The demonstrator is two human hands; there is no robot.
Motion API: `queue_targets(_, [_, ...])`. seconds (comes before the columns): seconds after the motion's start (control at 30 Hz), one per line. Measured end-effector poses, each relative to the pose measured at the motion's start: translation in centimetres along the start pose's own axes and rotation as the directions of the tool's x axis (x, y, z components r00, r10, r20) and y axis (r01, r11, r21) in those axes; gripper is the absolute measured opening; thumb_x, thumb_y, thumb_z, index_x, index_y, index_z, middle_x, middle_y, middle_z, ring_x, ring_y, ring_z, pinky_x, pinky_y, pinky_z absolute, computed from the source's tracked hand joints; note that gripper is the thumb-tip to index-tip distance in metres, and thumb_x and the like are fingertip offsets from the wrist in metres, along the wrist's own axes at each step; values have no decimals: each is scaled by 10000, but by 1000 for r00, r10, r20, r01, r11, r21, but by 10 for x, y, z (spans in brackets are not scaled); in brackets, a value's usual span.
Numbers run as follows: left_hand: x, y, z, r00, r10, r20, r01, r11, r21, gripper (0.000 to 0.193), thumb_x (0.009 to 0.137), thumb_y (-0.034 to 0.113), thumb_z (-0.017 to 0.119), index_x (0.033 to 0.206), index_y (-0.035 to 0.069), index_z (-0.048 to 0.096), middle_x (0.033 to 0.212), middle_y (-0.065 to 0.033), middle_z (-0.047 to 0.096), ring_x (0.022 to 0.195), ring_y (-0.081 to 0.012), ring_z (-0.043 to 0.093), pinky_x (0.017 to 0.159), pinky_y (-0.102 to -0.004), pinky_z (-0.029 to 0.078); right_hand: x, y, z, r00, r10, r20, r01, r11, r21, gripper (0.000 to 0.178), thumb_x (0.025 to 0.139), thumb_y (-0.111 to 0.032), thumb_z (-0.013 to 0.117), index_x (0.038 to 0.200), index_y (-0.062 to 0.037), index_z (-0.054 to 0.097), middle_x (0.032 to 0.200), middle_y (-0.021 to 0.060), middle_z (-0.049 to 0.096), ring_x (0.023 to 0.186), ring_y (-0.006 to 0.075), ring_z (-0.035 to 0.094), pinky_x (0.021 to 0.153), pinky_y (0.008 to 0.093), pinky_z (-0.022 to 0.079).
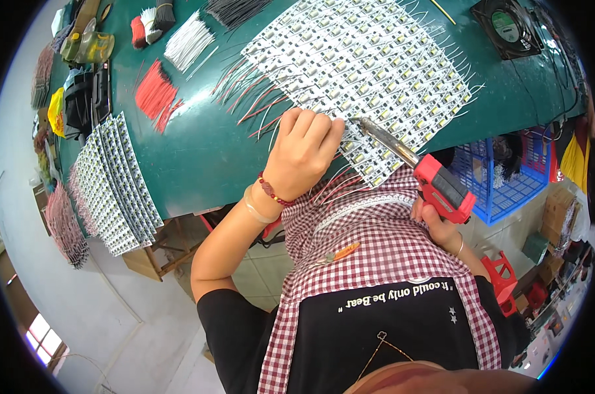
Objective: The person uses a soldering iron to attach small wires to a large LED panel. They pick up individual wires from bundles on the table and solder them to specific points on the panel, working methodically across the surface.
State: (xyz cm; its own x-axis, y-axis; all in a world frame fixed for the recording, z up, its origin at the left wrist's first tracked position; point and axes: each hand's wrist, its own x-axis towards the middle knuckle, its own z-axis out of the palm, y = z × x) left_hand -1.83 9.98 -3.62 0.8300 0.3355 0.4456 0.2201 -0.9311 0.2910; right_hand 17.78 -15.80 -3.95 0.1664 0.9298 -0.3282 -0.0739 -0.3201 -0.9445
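Observation:
A large white panel of small circuit boards (363,65) lies on the green table, its near corner jutting toward my apron. Thin red, white and black wires (255,98) stick out along its left edge. My left hand (304,148) rests at that edge with fingers pinched together; whatever is between the fingertips is hidden. In my right hand (439,226) is a red and black soldering iron (445,190). Its metal tip touches or hovers just over the panel, right beside my left fingertips; I cannot tell which.
Red wires (156,92) and white wires (189,41) lie in bundles on the green table (199,157), with black ones (235,10) behind. Stacked board panels (117,190) overhang its left edge. A black fan (506,27) sits far right, above a blue basket (501,174).

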Motion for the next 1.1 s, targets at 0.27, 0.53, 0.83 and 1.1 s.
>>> queue_targets(0.27, [0, 2, 1, 1000, -2, 3, 2, 1000, 28, 266, 730, 35, 629, 992, 4, 665, 776, -44, 451, 747, -208, 493, 769, -358, 415, 3, 5, 1, 997, -56, -44, 53, 996, -71, 108, 912, -81, 594, 982, -2, 617, 812, 57, 629, 742, 155, 601, 672, 317, 494])
queue_targets(0.53, [0, 1, 1, 1000, 2, 8, -2, 1000, 17, 262, 733, 39, 625, 990, 0, 658, 774, -50, 447, 745, -211, 493, 779, -363, 420, 1, 5, 0, 996, -76, -50, 69, 989, -132, 185, 927, -173, 571, 941, 10, 588, 790, 63, 599, 732, 157, 581, 685, 305, 483])
queue_targets(0.83, [0, 1, 2, 1000, 5, 8, -5, 999, 53, 261, 723, 21, 628, 981, 2, 665, 780, -52, 461, 751, -214, 503, 780, -362, 422, 2, -6, 4, 998, -24, -58, 23, 1000, -15, 293, 967, -284, 527, 936, 6, 549, 756, 57, 547, 719, 151, 536, 674, 303, 458])
queue_targets(1.1, [-1, 0, 2, 1000, 7, 2, -7, 1000, 22, 276, 717, 23, 629, 990, -1, 664, 801, -61, 485, 772, -226, 511, 770, -367, 426, 3, 12, -4, 993, -103, -57, 89, 973, -215, 116, 858, -84, 640, 941, -2, 639, 790, 73, 642, 687, 170, 617, 624, 314, 492])
